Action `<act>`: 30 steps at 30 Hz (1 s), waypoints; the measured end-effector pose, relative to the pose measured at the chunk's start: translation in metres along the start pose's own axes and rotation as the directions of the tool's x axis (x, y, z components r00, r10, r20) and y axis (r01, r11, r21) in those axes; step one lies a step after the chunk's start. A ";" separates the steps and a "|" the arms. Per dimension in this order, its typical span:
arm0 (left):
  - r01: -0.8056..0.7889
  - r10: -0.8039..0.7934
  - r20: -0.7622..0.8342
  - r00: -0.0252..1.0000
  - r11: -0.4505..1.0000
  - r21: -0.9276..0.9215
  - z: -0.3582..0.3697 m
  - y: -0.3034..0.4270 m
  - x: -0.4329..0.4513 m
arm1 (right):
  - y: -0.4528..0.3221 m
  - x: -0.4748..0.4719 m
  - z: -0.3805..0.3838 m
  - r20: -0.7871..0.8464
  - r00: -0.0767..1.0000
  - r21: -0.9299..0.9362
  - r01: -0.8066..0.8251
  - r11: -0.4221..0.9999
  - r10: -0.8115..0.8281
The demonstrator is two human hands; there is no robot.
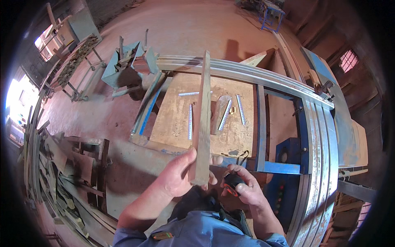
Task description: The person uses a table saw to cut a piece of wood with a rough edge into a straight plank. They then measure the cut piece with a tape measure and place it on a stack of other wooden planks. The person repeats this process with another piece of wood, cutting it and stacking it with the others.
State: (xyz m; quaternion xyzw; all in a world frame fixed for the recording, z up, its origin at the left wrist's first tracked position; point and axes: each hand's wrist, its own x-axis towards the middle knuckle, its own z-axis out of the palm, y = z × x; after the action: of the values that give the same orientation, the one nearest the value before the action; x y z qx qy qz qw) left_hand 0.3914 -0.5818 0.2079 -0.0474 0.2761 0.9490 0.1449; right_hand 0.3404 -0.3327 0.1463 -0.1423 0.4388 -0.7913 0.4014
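Note:
A long squared wooden beam (pixel 204 123) points away from me, its near end gripped in my left hand (pixel 182 174). Fingertips show on the beam's right side. My right hand (pixel 247 185), just right of that end, holds a black and orange tape measure (pixel 232 184); no blade is seen pulled out. Beyond and below the beam lies a plywood panel (pixel 169 123) set in a blue metal frame. Several white ruler strips, such as the left one (pixel 190 122), lie on it around a slot partly hidden by the beam. Pencilled figures mark the panel.
A metal rail (pixel 247 73) crosses behind the panel; a grooved metal table (pixel 318 173) runs along the right. Offcuts fill a pale blue bin (pixel 114 72) at left. Stacked timber (pixel 66 185) leans at lower left, and a wheeled rack (pixel 74 66) stands farther back.

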 end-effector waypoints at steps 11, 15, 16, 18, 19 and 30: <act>0.161 -0.148 -0.202 0.968 0.986 0.047 -0.049 -0.034 -0.013 | 0.021 0.025 0.013 0.015 0.999 -0.655 -0.025 0.755 0.047; 0.189 -0.196 -0.210 0.958 0.980 -0.055 -0.059 -0.032 -0.020 | 0.017 0.029 0.016 0.048 0.999 -0.690 0.019 0.723 0.020; 0.183 -0.180 -0.269 0.946 0.983 -0.013 -0.057 -0.033 -0.019 | 0.014 0.031 0.020 0.047 0.998 -0.734 0.014 0.679 0.031; 0.179 -0.138 -0.384 0.913 0.981 0.072 -0.049 -0.035 -0.016 | 0.004 0.035 0.031 0.046 0.998 -0.812 0.007 0.583 0.052; 0.164 -0.128 -0.373 0.919 0.984 0.067 -0.050 -0.035 -0.017 | 0.002 0.037 0.031 0.050 0.992 -0.791 -0.031 0.612 0.115; 0.037 -0.090 -0.223 0.971 0.972 -0.232 -0.095 -0.027 -0.041 | 0.023 0.031 -0.048 -0.155 0.704 -0.714 -0.565 0.413 0.693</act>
State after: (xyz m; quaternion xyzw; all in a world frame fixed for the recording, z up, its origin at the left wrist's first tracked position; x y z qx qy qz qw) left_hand 0.4393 -0.6215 0.1214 -0.1828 0.1795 0.9570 0.1359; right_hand 0.3050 -0.3353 0.0964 -0.1760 0.6959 -0.3283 0.6140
